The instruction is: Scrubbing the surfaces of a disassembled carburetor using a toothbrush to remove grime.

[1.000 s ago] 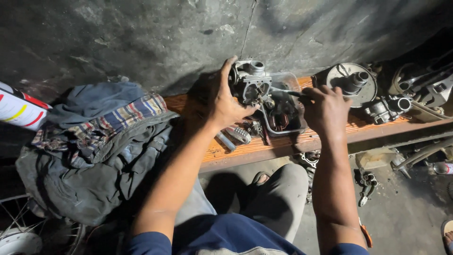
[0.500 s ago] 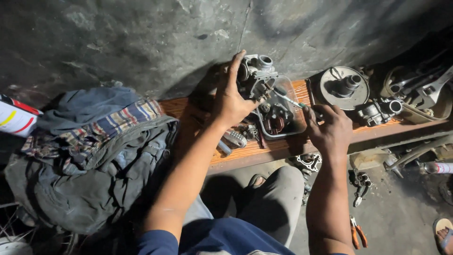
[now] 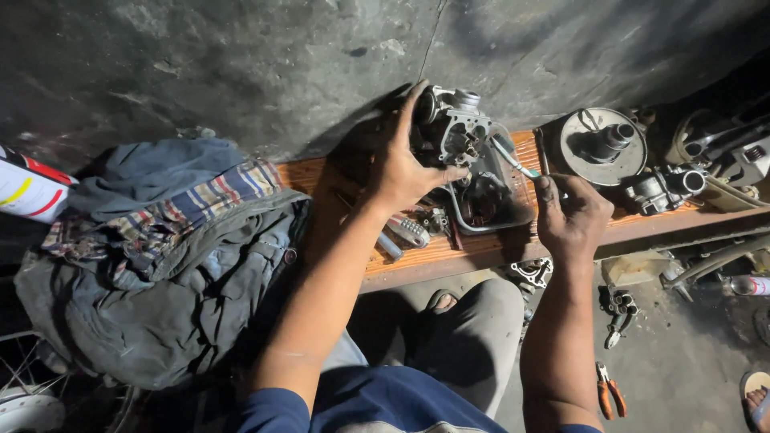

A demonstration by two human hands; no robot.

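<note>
- Carburettor (image 3: 451, 128) was gripped in the left hand (image 3: 393, 164), fingers wrapped round it, held above the wooden bench (image 3: 449, 252)
- right hand (image 3: 571, 215) was closed on a thin tool (image 3: 513, 163); a clear tray (image 3: 489, 200) lay between the hands

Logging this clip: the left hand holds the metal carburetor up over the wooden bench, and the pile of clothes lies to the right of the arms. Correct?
Not quite. The head view shows the pile of clothes to the left of the arms, not the right. The rest stands: the left hand holds the metal carburetor up over the wooden bench.
</note>
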